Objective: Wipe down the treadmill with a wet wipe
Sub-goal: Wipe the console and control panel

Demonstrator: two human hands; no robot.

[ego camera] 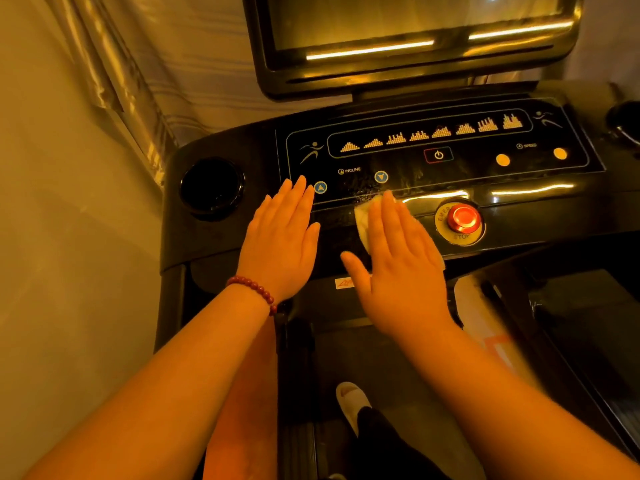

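The black treadmill console (450, 174) fills the middle of the head view, with printed buttons and a glossy panel. A white wet wipe (363, 220) lies on the console's front lip, just left of the red emergency stop button (462, 218). My right hand (398, 258) presses flat on the wipe with straight fingers, covering most of it. My left hand (280, 240), a red bead bracelet at its wrist, rests flat on the console beside it, fingertips near the blue incline-up button (320, 187). Wet streaks show on the panel above the wipe.
A dark screen (415, 36) rises behind the console. A round cup holder (212, 187) sits at the console's left end. A pale wall and shiny curtain lie to the left. Below, the treadmill belt (381, 358) carries my slippered foot (349, 400).
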